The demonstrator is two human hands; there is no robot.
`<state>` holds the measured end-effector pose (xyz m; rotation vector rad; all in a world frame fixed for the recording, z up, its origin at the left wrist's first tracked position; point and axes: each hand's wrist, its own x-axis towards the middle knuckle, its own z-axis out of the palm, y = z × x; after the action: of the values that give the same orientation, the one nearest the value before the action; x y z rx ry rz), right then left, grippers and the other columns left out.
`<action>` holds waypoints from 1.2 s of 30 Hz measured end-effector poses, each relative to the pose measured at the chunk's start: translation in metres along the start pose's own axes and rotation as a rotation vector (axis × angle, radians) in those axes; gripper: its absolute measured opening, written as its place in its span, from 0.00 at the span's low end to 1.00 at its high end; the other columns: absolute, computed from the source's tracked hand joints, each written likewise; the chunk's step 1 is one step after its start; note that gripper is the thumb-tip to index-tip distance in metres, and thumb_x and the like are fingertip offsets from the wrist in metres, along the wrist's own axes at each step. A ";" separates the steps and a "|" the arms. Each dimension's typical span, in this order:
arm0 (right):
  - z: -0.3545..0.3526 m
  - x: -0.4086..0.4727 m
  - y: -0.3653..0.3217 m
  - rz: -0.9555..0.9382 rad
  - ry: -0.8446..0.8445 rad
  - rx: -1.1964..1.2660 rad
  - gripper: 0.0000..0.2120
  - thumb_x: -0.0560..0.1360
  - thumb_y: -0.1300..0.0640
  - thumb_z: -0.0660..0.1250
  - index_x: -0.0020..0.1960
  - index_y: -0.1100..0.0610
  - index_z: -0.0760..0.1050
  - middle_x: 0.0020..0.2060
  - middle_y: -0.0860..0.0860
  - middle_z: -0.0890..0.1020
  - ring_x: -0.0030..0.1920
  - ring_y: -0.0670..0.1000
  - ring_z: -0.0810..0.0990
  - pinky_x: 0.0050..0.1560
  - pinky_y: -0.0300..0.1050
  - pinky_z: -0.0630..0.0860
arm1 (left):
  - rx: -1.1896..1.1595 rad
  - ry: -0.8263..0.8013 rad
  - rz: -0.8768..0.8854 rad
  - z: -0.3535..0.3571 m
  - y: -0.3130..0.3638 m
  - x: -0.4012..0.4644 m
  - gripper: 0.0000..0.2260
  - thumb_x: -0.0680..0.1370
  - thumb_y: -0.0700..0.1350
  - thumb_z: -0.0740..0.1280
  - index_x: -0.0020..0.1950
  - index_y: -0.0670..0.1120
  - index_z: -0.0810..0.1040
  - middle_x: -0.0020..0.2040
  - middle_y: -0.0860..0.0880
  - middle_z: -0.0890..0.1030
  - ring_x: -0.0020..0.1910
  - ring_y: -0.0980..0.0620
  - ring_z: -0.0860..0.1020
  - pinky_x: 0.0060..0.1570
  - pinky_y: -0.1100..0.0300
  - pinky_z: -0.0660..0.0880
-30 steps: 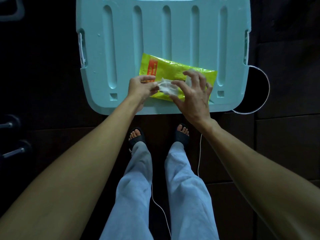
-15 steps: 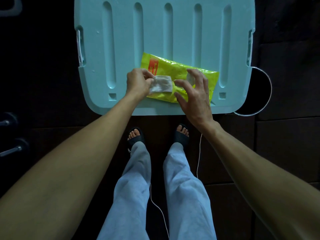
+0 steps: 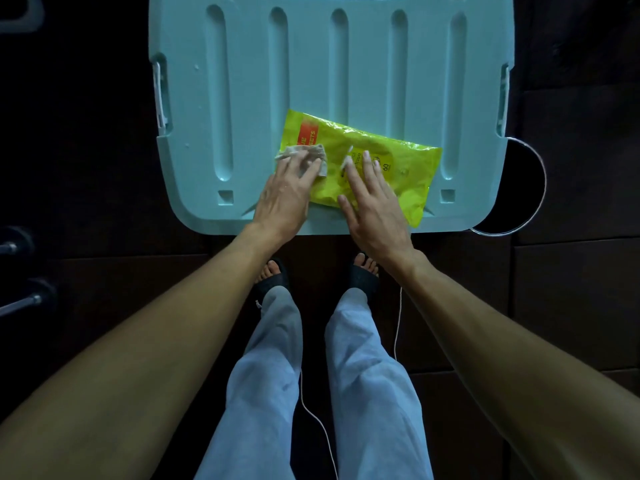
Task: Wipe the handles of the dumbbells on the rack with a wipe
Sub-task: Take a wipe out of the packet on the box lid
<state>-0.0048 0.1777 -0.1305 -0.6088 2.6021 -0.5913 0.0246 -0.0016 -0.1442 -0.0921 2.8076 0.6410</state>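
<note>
Teal lid (image 3: 311,81), left hand (image 3: 287,192) flat on wipe (image 3: 313,154), right hand (image 3: 374,199) spread on yellow pack (image 3: 398,161)

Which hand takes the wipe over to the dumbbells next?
Left. The left hand already has the wipe under its fingers, and the dumbbells sit on that side. The right hand presses the yellow pack.
</note>
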 end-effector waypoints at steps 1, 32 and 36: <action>0.004 0.002 0.000 0.012 -0.029 -0.064 0.29 0.84 0.48 0.56 0.82 0.53 0.54 0.81 0.60 0.51 0.81 0.61 0.51 0.77 0.59 0.60 | -0.012 -0.004 0.019 -0.003 -0.001 -0.001 0.23 0.78 0.33 0.61 0.73 0.42 0.69 0.71 0.41 0.68 0.69 0.40 0.68 0.60 0.43 0.75; -0.001 0.001 0.007 0.043 -0.133 -0.075 0.28 0.82 0.59 0.59 0.81 0.55 0.57 0.81 0.60 0.49 0.81 0.61 0.45 0.80 0.61 0.52 | 0.141 -0.007 0.185 -0.008 0.020 0.001 0.27 0.72 0.29 0.67 0.69 0.45 0.73 0.76 0.38 0.64 0.73 0.38 0.65 0.67 0.41 0.68; -0.004 0.005 -0.002 0.086 -0.089 -0.068 0.24 0.83 0.57 0.58 0.79 0.56 0.62 0.81 0.61 0.54 0.81 0.62 0.48 0.78 0.60 0.53 | 0.111 0.004 -0.062 -0.022 0.007 0.002 0.24 0.77 0.31 0.63 0.72 0.44 0.70 0.75 0.39 0.65 0.70 0.38 0.66 0.62 0.44 0.68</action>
<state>-0.0104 0.1744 -0.1273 -0.5289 2.5590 -0.4407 0.0163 -0.0046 -0.1228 -0.1582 2.8255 0.4711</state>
